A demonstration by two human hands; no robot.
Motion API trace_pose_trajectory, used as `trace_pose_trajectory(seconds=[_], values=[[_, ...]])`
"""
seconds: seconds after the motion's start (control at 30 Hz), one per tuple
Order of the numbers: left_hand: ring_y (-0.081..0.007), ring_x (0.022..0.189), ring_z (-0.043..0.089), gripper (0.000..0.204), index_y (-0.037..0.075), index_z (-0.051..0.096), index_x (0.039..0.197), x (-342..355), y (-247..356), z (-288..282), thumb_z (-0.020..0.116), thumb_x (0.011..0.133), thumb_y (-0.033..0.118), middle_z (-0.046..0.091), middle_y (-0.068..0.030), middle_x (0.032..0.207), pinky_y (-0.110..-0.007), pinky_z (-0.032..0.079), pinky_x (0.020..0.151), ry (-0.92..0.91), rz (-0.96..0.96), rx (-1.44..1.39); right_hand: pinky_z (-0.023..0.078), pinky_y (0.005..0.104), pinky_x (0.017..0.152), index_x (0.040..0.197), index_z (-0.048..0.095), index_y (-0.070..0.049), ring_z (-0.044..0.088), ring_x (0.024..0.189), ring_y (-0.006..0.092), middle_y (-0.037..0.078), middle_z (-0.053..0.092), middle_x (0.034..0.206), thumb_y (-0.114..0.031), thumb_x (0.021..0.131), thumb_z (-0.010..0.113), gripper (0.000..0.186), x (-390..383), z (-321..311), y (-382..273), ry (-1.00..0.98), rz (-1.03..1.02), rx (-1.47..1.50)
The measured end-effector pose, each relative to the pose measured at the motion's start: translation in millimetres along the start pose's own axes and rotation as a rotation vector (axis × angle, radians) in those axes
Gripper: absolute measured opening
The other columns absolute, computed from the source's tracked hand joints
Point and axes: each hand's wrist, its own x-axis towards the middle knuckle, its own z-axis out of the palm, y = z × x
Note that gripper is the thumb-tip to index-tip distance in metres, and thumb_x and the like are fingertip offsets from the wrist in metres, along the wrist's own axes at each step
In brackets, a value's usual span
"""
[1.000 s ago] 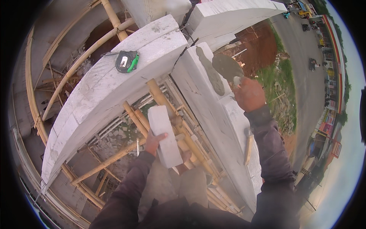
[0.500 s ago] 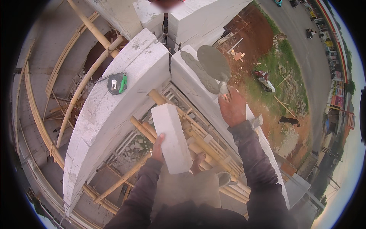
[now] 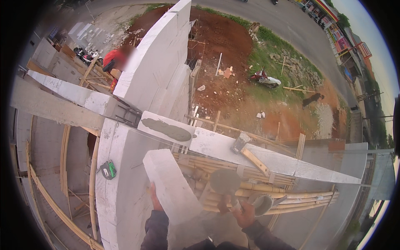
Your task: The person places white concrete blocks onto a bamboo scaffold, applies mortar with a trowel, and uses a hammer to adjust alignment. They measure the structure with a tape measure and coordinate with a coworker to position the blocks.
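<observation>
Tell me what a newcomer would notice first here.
Probably the white block in the left hand, low near the middle, with a trowel in the right hand beside it. Beyond the block, grey mortar lies on top of one wall. A green tape measure rests on another wall, at left.

The trowel (image 3: 225, 181), in the right hand (image 3: 245, 215), has left the mortar (image 3: 166, 130) and dropped near the bucket (image 3: 263, 204). The block (image 3: 173, 187) has come nearer the mortar, and the hammer (image 3: 255, 161) (half hidden by a sleeve (image 3: 266, 236) before) shows whole.
</observation>
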Motion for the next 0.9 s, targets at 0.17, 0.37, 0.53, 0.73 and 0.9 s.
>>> trace_pose_trajectory(seconds=[0.17, 0.37, 0.53, 0.73, 0.9], values=[[-0.0324, 0.124, 0.054, 0.068, 0.010, 0.043, 0.144, 8.3, -41.2, -19.0, 0.044, 0.095, 0.057, 0.054, -0.0137, 0.138, -0.049, 0.043, 0.105, 0.052, -0.086, 0.053, 0.050, 0.0346, 0.062, 0.111, 0.060, 0.000, 0.065, 0.064, 0.0261, 0.014, 0.065, 0.074, -0.023, 0.087, 0.066, 0.033, -36.5, 1.6, 42.1, 0.096, 0.102, -0.168], [-0.0369, 0.139, 0.036, 0.072, 0.020, 0.042, 0.145, 61.0, -133.7, -70.4, 0.051, 0.088, 0.062, 0.041, -0.0131, 0.149, -0.062, 0.024, 0.112, 0.027, -0.318, -0.035, 0.050, 0.0460, 0.070, 0.107, 0.060, -0.001, 0.065, 0.084, 0.0409, 0.022, 0.066, 0.089, -0.030, 0.084, 0.069, 0.038, -77.7, 23.0, 154.7, 0.369, 0.247, 0.023], [-0.0362, 0.143, 0.028, 0.080, 0.023, 0.036, 0.148, 56.1, -204.5, -43.5, 0.058, 0.081, 0.063, 0.033, -0.0095, 0.154, -0.061, 0.020, 0.114, 0.202, -0.484, 0.207, 0.049, 0.0472, 0.064, 0.106, 0.058, 0.001, 0.065, 0.073, 0.0414, 0.022, 0.064, 0.079, -0.027, 0.089, 0.064, 0.033, -138.2, 14.2, 285.0, 0.522, 0.673, 0.017], [-0.0347, 0.141, 0.031, 0.077, 0.018, 0.040, 0.146, 74.1, -318.1, -6.0, 0.058, 0.085, 0.061, 0.036, -0.0103, 0.151, -0.061, 0.022, 0.114, 0.364, -0.608, 0.508, 0.048, 0.0556, 0.076, 0.110, 0.059, 0.003, 0.061, 0.091, 0.0523, 0.033, 0.064, 0.091, -0.027, 0.092, 0.062, 0.035, -177.7, -10.6, 454.6, 0.830, 1.024, -0.014], [-0.0338, 0.142, 0.030, 0.082, 0.016, 0.037, 0.147, 108.7, -428.4, -17.5, 0.062, 0.083, 0.060, 0.034, -0.0108, 0.152, -0.060, 0.023, 0.115, 0.264, -0.686, 0.708, 0.050, 0.0523, 0.087, 0.108, 0.061, 0.000, 0.062, 0.103, 0.0459, 0.029, 0.066, 0.106, -0.034, 0.092, 0.059, 0.038, -166.9, -53.1, 580.5, 0.700, 1.244, -0.027]])
